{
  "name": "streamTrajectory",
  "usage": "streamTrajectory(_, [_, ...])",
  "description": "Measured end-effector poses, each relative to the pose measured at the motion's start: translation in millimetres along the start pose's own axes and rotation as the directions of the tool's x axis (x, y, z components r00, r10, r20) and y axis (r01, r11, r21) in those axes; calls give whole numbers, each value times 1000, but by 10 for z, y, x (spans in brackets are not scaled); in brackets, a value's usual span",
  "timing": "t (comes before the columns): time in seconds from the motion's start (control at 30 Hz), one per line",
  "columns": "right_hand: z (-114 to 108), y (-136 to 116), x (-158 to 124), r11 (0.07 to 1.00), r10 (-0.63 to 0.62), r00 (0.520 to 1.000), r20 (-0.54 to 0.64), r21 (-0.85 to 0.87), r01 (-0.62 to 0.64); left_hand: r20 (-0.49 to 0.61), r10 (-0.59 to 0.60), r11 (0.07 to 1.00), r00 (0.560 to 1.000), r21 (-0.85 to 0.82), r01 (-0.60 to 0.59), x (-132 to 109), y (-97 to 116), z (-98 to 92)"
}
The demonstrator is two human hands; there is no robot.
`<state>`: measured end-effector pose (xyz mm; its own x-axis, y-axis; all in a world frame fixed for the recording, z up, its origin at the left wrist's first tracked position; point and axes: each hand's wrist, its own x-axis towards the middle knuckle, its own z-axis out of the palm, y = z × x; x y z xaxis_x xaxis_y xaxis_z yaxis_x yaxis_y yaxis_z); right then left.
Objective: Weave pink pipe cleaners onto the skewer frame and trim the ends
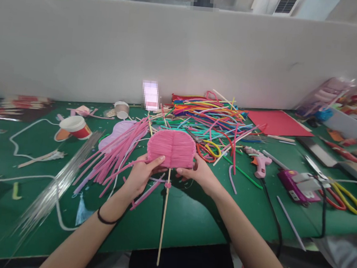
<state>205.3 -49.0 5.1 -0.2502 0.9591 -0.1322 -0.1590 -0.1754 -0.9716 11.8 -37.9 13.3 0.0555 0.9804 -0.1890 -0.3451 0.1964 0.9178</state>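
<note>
A pink fan shape (171,148) made of rows of pipe cleaners is held up in front of me, with a wooden stick (162,228) running down from its lower middle. A small pink wrap (167,185) circles the stick below the fan. My left hand (142,170) grips the fan's lower left corner, thumb over its face. At the lower right corner my right hand (198,173) holds it between thumb and fingers. Loose pink pipe cleaners (122,150) lie beside my left hand, partly over a lilac piece (116,132).
Behind the fan is a heap of coloured pipe cleaners (205,111) with yellow-handled scissors (211,148). To the right lie a pink glue gun (261,164), a power strip (299,187) and large scissors (345,194). Leftward are a paper cup (80,128) and thin wires (58,182).
</note>
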Motion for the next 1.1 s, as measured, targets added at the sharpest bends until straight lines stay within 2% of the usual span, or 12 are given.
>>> streamTrajectory(0.07, [-85,-3,-29,994,102,986,129,-44,-97,-8,13,1000,1000,-8,-13,4,6,-17])
streamTrajectory(0.17, [-181,6,-57,981,194,964,183,-61,-186,-11,23,999,1000,-23,-23,18,6,-44])
streamTrajectory(0.33, [-205,15,-37,980,179,978,109,72,-187,-25,17,1000,1000,5,-17,15,11,-36])
streamTrajectory(0.47, [-198,12,-18,972,187,977,100,126,-199,-30,16,1000,999,25,-16,2,14,-17])
streamTrajectory(0.8, [-152,57,7,980,161,987,-8,118,-159,-22,19,999,1000,41,-18,2,17,-26])
streamTrajectory(0.9, [-86,52,9,962,172,985,-5,215,-167,14,-11,999,1000,47,10,-16,4,-14])
streamTrajectory(1.0, [-37,47,15,939,174,985,3,302,-166,88,-53,992,995,123,42,-23,-25,-22])
streamTrajectory(1.1, [-38,39,30,924,156,985,-71,364,-120,155,-123,968,980,237,84,-5,-14,-85])
